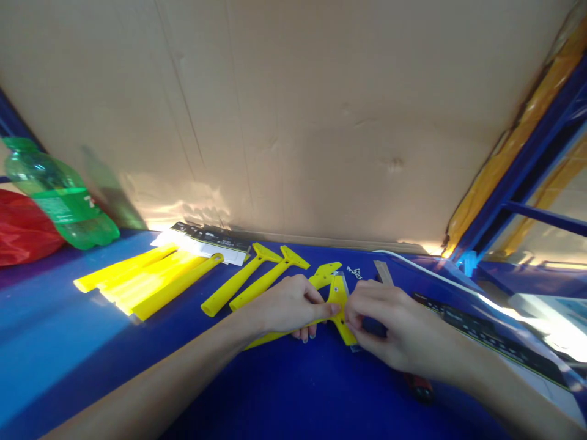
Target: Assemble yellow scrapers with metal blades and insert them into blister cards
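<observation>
My left hand (293, 308) is closed around the neck of a yellow scraper (339, 293), thumb on top near the head. Its handle points down to the left, and a metal blade edge shows along the head. My right hand (383, 318) is closed in a pinch at the right side of that head; what its fingertips hold is hidden. Behind the hands lies another yellow scraper head (325, 272), partly covered. A small heap of screws (354, 272) sits just beyond. Two more yellow scrapers (261, 278) rest to the left of my left hand.
Several yellow handles (169, 287) lie at left by black-and-white packaging cards (206, 241). A green bottle (64, 195) and a red bag (25, 229) stand far left. Right are a grey strip (383, 272), a white cable (426, 269) and a red-and-black object (420, 388). Cardboard (293, 122) walls the back.
</observation>
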Tool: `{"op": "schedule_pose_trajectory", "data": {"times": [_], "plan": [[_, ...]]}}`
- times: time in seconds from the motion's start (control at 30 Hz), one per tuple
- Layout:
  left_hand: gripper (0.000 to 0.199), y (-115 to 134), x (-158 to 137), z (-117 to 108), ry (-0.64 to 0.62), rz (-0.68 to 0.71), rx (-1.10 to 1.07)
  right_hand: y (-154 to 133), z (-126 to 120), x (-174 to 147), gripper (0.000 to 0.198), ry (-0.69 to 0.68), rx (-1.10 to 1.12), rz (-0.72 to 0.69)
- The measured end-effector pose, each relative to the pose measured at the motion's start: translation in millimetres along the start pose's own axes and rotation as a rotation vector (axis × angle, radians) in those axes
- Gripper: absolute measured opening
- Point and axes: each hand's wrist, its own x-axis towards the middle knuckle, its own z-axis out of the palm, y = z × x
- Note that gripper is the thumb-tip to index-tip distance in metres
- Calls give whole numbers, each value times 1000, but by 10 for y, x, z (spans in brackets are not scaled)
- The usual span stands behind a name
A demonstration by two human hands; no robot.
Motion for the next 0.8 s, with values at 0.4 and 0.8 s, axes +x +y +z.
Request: {"op": "schedule_pose_trajectory", "data": {"times": [0.4, 0.8], "plan": [[49, -12, 3, -15, -4, -6, -13, -97, -40, -31, 29, -40, -384, -228], [57, 2, 15, -44, 9, -43, -87, -174, -95, -66, 17, -64, -196, -98]]}}
